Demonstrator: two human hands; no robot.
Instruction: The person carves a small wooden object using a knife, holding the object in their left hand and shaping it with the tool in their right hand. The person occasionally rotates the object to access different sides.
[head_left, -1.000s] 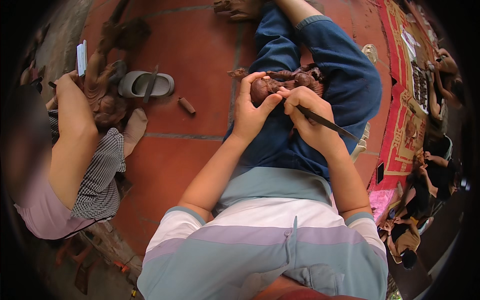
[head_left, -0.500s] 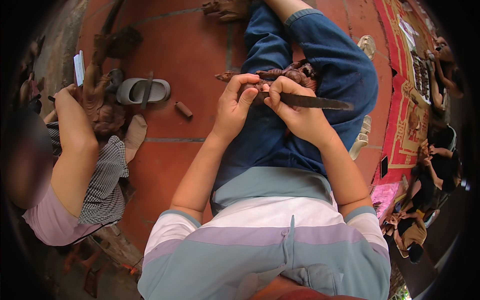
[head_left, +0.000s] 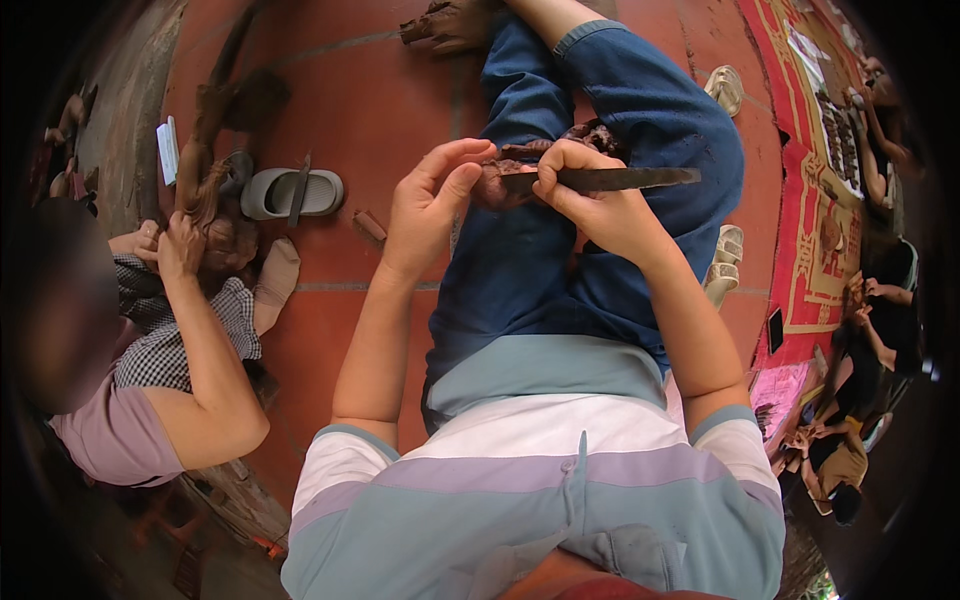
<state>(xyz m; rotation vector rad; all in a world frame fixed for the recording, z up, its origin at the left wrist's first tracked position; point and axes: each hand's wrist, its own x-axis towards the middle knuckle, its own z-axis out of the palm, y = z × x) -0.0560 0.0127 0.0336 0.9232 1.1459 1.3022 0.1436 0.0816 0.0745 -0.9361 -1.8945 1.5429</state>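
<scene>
**Two hands at a clay lump over the lap**

The right hand [head_left: 590, 195] is closed around one dark, flat modelling tool [head_left: 610, 180], gripping it near its inner end. The tool's long axis runs nearly level across the view, its free end pointing to the person's right and its working end set against a brown clay piece [head_left: 495, 180]. The left hand [head_left: 430, 205] stands narrow, fingers curved and thumb drawn in, its fingertips touching the left side of the clay; whether it truly pinches the piece cannot be told. The one clay piece sits between the two hands, above the blue jeans [head_left: 560, 270] of the crossed legs, with a darker clay mass just behind it on the knee.

Outward, on the red tiled floor [head_left: 380, 110], lie one grey slipper [head_left: 290, 192] with a thin stick across it, and one small brown clay chunk [head_left: 368, 226] near the left wrist. Two pale sandals [head_left: 724, 262] lie beside the right leg, a third farther up. At the left, another person in a checked top [head_left: 185, 330] holds both hands on a tall clay figure [head_left: 205, 170]. A red patterned mat [head_left: 810, 190] lies at the right, where several other people sit.
</scene>
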